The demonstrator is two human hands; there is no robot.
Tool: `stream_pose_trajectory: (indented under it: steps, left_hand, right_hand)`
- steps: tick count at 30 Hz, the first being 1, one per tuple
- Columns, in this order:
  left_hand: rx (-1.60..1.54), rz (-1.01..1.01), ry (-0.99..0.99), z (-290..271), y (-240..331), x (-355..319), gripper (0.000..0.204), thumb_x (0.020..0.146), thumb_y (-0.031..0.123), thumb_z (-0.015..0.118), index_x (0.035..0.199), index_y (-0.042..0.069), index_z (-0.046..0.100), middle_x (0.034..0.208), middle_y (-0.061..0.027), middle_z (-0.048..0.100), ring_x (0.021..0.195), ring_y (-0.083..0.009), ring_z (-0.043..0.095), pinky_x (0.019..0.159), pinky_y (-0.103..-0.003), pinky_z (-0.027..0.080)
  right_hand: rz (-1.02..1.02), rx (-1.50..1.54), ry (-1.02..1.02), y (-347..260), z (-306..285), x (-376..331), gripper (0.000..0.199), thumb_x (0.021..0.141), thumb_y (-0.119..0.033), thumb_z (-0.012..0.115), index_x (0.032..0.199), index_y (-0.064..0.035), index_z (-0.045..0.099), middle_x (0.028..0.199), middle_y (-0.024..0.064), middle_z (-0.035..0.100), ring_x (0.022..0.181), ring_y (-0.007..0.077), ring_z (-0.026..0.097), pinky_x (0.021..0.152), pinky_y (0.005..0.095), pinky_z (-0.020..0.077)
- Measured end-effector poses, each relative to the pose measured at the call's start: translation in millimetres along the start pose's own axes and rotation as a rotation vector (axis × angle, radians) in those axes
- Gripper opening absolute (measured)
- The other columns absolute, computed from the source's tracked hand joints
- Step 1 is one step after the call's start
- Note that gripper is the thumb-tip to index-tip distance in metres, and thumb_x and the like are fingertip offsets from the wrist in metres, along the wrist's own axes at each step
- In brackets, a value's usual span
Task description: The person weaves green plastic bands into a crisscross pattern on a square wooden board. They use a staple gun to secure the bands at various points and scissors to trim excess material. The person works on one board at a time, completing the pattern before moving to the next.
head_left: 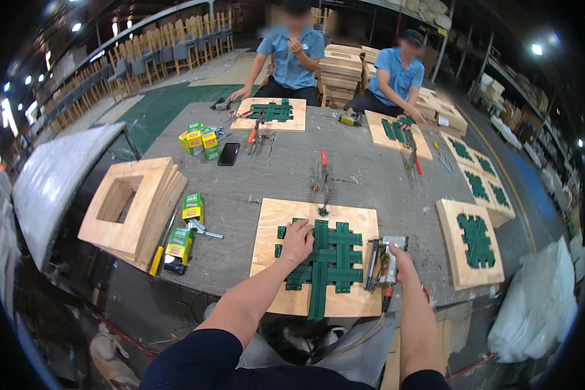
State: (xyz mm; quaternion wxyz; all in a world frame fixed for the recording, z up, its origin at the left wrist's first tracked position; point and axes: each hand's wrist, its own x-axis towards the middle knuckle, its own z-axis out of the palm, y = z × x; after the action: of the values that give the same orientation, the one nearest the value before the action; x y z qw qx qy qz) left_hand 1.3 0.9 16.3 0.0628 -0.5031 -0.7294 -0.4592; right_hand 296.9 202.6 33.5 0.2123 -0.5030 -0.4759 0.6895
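In front of me lies a square wooden board [264,289] with dark green webbing straps [340,258] woven crosswise over its middle. One long strap [318,292] runs toward me and hangs past the board's near edge. My left hand [298,242] rests on the webbing at upper left, fingers stretched over it and pressing down. At the board's right edge, my right hand [403,262] is closed around a pneumatic staple gun [385,263], with its hose trailing down toward me. Whether the staple gun touches the board I cannot tell.
Wooden frames [127,201] are stacked at left, beside staple boxes [180,241] and a yellow-handled tool [156,260]. Red-handled pliers [324,162] lie beyond my board. A webbed board [442,221] stands at right. Two co-workers sit across the table with boards; a phone [228,154] lies far left.
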Motion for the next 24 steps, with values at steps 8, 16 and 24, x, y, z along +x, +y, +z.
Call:
stream_pose_trajectory:
  steps: [8, 16, 24]
  left_hand:
    - [-0.562, -0.436, -0.511, -80.8, 108.8, -154.9, 0.025, 0.107, 0.012, 0.052, 0.118, -0.002, 0.069, 0.102, -0.0091, 0.075, 0.098, -0.0148, 0.068, 0.091, -0.032, 0.053]
    - [-0.801, -0.797, -0.429, -51.3, 81.3, -251.4, 0.051, 0.103, 0.028, 0.066, 0.139, -0.007, 0.057, 0.133, -0.0161, 0.066, 0.117, -0.0189, 0.065, 0.101, -0.031, 0.050]
    - [-0.649, -0.782, -0.842, -35.1, 85.8, -215.5, 0.042, 0.106, 0.034, 0.060, 0.127, -0.002, 0.069, 0.121, -0.0070, 0.072, 0.111, -0.0141, 0.063, 0.103, -0.030, 0.046]
  right_hand:
    - [-0.051, -0.660, 0.335, 23.1, -47.8, -16.4, 0.051, 0.087, -0.036, 0.080, 0.110, 0.0088, 0.073, 0.103, 0.0195, 0.075, 0.086, 0.0285, 0.071, 0.074, 0.0450, 0.0542]
    - [-0.713, -0.409, 0.449, 38.3, -16.9, -85.8, 0.032, 0.091, -0.022, 0.076, 0.114, 0.0010, 0.071, 0.092, 0.0105, 0.073, 0.081, 0.0201, 0.069, 0.075, 0.0335, 0.0551]
    - [-0.396, -0.209, 0.066, 104.1, 25.6, -146.0, 0.028, 0.103, -0.018, 0.063, 0.122, 0.0019, 0.067, 0.098, 0.0067, 0.073, 0.084, 0.0147, 0.069, 0.077, 0.0297, 0.0554]
